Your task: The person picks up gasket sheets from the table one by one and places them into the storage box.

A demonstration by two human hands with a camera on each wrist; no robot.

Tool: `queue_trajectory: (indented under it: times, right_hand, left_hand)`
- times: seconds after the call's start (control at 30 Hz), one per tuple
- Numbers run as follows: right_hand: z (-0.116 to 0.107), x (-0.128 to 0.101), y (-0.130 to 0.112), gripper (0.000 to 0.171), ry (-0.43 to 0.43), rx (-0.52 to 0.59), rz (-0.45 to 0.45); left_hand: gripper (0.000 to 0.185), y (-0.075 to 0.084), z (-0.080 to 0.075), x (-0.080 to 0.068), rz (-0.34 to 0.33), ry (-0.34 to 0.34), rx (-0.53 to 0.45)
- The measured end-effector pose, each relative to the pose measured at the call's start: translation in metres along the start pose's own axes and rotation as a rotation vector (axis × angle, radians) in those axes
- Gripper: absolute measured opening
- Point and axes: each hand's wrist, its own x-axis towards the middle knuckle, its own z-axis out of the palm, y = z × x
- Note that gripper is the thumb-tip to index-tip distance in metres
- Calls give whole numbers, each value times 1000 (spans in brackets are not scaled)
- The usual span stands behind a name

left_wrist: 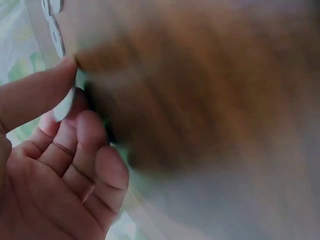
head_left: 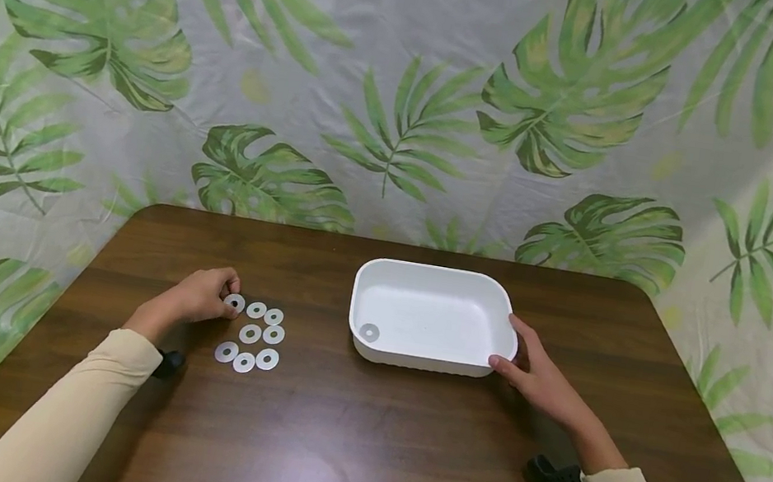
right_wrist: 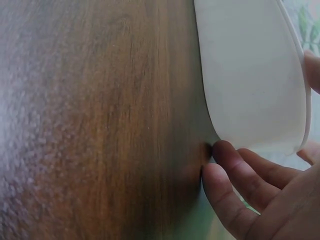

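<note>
Several flat silver washers (head_left: 251, 334) lie in a cluster on the dark wooden table (head_left: 325, 448), left of centre. My left hand (head_left: 225, 295) is at the cluster's top-left corner and pinches one washer (head_left: 234, 302) with thumb and fingertips. The left wrist view shows that washer (left_wrist: 64, 106) between the thumb and curled fingers. A white rectangular tray (head_left: 491, 294) stands right of centre with one washer (head_left: 369, 332) in its near-left corner. My right hand (head_left: 513, 350) grips the tray's right end. In the right wrist view its fingers (right_wrist: 235, 170) curl under the tray's wall (right_wrist: 250, 75).
A leaf-print cloth (head_left: 408, 94) hangs behind the table and drapes past its left and right edges. The table's far corners are rounded. Bare wood stretches between the washers and the tray and along the near edge.
</note>
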Motion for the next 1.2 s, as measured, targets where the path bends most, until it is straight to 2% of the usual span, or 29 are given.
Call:
queue_trajectory:
  times: [0.13, 0.3, 0.63, 1.2]
  right_hand:
    - [-1, 0, 0, 85, -1, 0, 28]
    - [-1, 0, 0, 85, -7, 1, 28]
    - [0, 0, 1, 83, -14, 36, 14]
    - [0, 1, 0, 84, -17, 34, 23]
  left_hand:
    - [32, -3, 0, -3, -1, 16, -11]
    - [40, -7, 1, -5, -8, -12, -31]
    - [35, -10, 2, -8, 20, -16, -45]
    - [32, -11, 1, -10, 5, -18, -77]
